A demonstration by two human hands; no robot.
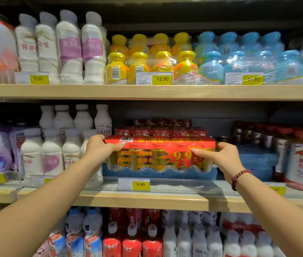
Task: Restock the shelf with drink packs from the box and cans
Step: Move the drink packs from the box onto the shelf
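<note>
The left hand [100, 147] and right hand [221, 156] are gripping the drink pack [160, 154] between them by its upper corners; it is probably handling heavy, its film slippery.

The pack [160, 154] of gold cans, film-wrapped with a red band, stands on a blue block [158, 174] on the middle shelf [147, 200]. The left hand [100, 148] grips the pack's left end. The right hand [221, 155], with a bead bracelet [238, 178] at the wrist, grips its right end. Behind the pack: more red packs [161, 130]. Left of it: white bottles [52, 154]. Right of it: red-capped bottles [299, 160]. Below it: a 9.90 price tag [141, 184]. Above it: yellow bottles [150, 65].
</note>
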